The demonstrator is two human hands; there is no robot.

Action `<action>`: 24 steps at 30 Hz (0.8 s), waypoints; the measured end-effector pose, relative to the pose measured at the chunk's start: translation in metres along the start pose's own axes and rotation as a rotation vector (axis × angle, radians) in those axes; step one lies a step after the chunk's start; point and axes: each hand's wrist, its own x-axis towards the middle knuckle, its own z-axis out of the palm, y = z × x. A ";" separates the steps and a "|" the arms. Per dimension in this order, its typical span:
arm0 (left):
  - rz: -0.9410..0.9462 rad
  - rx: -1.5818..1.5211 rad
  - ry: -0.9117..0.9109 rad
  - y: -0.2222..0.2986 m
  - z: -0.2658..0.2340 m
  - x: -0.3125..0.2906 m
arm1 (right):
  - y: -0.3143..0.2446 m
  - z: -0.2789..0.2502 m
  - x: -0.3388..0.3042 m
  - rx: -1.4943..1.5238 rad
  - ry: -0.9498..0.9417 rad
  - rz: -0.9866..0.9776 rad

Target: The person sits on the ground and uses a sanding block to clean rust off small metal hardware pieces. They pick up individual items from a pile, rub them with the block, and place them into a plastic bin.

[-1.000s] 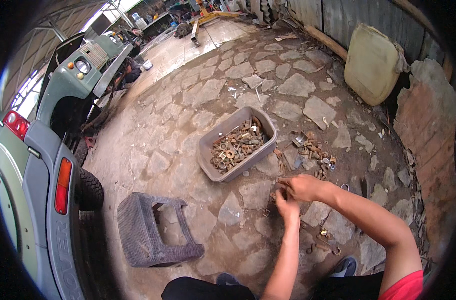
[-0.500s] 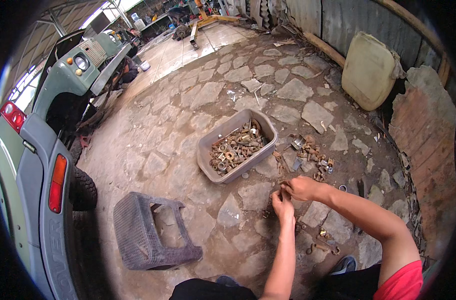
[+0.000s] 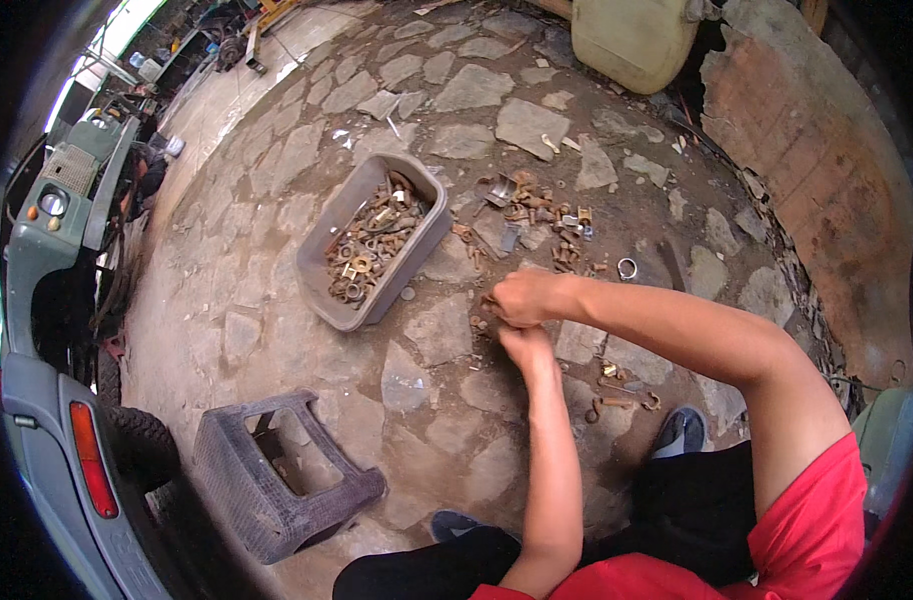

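Observation:
My right hand [image 3: 529, 297] and my left hand [image 3: 527, 343] meet over the stone floor, the right just above the left. Both are closed, and a small rusty brown bit shows at the right hand's fingertips; its kind is too small to tell, and the left fingers are largely hidden. Beyond them and to the left stands a grey plastic tub [image 3: 322, 292] holding many rusty bolts and nuts [image 3: 362, 262]. Loose rusty bolts [image 3: 539, 212] lie in a pile to the tub's right. A metal ring clamp [image 3: 628, 268] rests just beyond my right forearm.
A dark plastic stool [image 3: 232, 470] lies on its side at the near left. Beside it is a grey-green vehicle [image 3: 47, 480]. At the far right are a pale jerrycan [image 3: 632, 45] and a rusty sheet [image 3: 807, 170]. More hardware [image 3: 622, 400] is near my shoe [image 3: 682, 432].
The view has tilted down and shifted right, so the tub and bolts appear further left and higher. My hands remain together, the right now further over the left.

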 end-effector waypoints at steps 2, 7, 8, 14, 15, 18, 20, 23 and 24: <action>-0.031 -0.124 0.026 0.006 -0.001 0.004 | -0.001 -0.005 -0.001 0.008 -0.028 -0.001; 0.017 -0.137 -0.027 -0.016 -0.001 0.011 | 0.010 -0.001 0.003 0.002 -0.021 0.022; -0.012 -0.119 -0.010 -0.012 0.004 0.005 | 0.009 -0.003 0.004 0.017 -0.052 0.045; -0.018 -0.103 0.001 0.006 -0.004 0.009 | 0.013 -0.003 0.004 -0.014 -0.056 -0.003; -0.043 -0.165 0.001 0.002 0.002 0.008 | 0.020 0.001 0.006 -0.012 -0.030 -0.017; -0.041 -0.067 0.089 0.003 0.003 0.005 | 0.018 -0.006 0.006 0.026 -0.128 0.063; -0.091 -0.016 0.065 0.003 -0.015 0.018 | 0.020 -0.010 0.008 0.050 -0.138 0.015; 0.031 0.040 0.048 0.005 -0.015 0.026 | 0.022 -0.013 0.004 0.130 -0.056 -0.029; 0.072 0.029 0.048 0.005 -0.010 0.024 | 0.020 -0.011 0.004 0.152 -0.005 -0.023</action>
